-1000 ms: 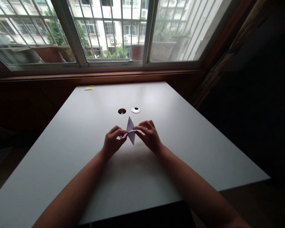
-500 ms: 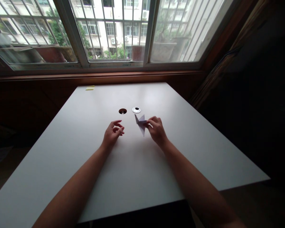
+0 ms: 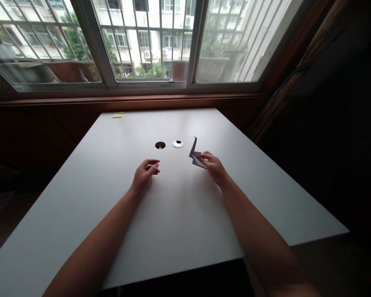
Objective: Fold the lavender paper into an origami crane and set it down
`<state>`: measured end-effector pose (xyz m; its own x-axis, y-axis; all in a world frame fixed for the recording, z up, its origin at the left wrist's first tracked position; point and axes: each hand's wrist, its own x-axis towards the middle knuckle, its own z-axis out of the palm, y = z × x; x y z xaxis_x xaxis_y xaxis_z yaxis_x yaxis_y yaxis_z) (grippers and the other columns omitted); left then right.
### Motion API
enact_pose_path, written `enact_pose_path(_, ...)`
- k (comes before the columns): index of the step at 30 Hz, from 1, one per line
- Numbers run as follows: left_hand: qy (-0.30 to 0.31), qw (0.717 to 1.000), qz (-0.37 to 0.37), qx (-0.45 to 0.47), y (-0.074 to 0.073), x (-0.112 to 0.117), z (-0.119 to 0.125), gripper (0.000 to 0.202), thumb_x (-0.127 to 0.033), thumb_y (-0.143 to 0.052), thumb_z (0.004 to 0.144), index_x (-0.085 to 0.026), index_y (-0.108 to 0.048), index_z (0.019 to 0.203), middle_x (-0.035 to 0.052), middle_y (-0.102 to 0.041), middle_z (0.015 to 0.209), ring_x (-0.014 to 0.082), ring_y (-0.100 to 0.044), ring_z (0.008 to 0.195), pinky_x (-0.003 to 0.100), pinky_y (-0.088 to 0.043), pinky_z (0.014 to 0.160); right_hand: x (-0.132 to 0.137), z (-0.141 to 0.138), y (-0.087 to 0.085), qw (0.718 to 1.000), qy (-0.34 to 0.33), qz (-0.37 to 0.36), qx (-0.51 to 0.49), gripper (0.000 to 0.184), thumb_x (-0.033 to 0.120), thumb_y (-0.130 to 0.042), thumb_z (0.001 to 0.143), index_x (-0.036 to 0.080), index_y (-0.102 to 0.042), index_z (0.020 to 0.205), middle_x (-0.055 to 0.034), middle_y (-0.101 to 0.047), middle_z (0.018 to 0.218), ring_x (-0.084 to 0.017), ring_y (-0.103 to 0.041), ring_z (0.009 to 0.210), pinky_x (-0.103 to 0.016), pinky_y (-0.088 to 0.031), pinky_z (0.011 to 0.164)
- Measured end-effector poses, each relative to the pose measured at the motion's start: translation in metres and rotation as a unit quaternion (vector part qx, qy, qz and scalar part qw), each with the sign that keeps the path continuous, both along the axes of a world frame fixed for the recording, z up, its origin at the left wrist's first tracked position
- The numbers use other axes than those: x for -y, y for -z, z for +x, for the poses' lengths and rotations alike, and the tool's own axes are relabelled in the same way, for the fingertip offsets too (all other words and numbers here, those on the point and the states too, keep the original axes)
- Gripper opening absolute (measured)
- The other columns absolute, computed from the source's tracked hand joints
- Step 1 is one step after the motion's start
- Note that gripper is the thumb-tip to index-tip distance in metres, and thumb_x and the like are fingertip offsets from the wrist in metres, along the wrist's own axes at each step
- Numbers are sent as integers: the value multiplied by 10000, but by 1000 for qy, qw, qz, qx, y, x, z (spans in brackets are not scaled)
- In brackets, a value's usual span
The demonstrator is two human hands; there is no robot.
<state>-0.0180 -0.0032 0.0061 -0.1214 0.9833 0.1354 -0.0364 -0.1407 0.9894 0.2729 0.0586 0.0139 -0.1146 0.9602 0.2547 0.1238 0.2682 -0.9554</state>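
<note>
A small folded piece of pale purple paper (image 3: 195, 154) stands with one point up, right of the table's middle. My right hand (image 3: 214, 166) pinches its lower right part, fingers closed on it. My left hand (image 3: 144, 174) rests on the white table (image 3: 105, 173) to the left, apart from the paper, fingers loosely spread and holding nothing.
A round hole (image 3: 160, 145) and a white ring cap (image 3: 177, 143) lie in the table just beyond my hands. A small yellow slip (image 3: 117, 116) sits at the far left edge. A barred window runs behind; a dark curtain hangs at the right.
My left hand let go of the folded paper and stayed at the left. My right hand carried the paper rightward and slightly away from me.
</note>
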Motion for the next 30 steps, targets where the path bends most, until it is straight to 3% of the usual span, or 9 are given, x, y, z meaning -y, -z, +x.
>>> enact_pose_path(7, 0, 1000, 3, 0, 1, 0, 0, 330, -447, -706, 808, -185, -695, 1009, 27, -658, 825, 141, -643, 735, 265, -517, 710, 2, -2, -3, 998, -7, 29, 58, 363, 563, -717, 773, 200, -721, 770, -10, -544, 873, -160, -541, 766, -356, -454, 751)
enact_pose_path(12, 23, 999, 2, -32, 0, 0, 0, 333, -460, -712, 813, -183, -700, 998, 40, -677, 857, 150, -647, 745, 274, -515, 717, 1, -5, 1, 986, 12, 106, 131, 287, 505, -691, 820, 225, -735, 780, -36, -596, 861, -217, -557, 867, -423, -463, 840)
enact_pose_path(18, 79, 987, 40, -132, -6, 4, 8, 310, -450, -729, 818, -190, -706, 985, 39, -670, 820, 153, -647, 716, 257, -499, 659, 17, -21, 5, 930, 20, 219, 295, 73, 234, -705, 858, 271, -763, 833, -51, -679, 905, -238, -512, 930, -409, -411, 846)
enact_pose_path(23, 124, 972, 90, -178, -7, 7, 18, 302, -425, -747, 815, -197, -704, 1008, 51, -657, 909, 138, -644, 715, 246, -518, 642, 36, -37, -4, 884, 13, 290, 367, 57, 256, -723, 868, 275, -770, 896, -43, -699, 944, -236, -521, 992, -395, -340, 872)
enact_pose_path(30, 106, 969, 123, -184, -4, 7, 17, 203, -367, -714, 838, -174, -693, 896, 47, -630, 905, 150, -660, 753, 255, -546, 674, 45, -45, -12, 867, 8, 326, 377, 106, 296, -664, 919, 303, -769, 922, -29, -705, 962, -223, -513, 1024, -390, -304, 905)
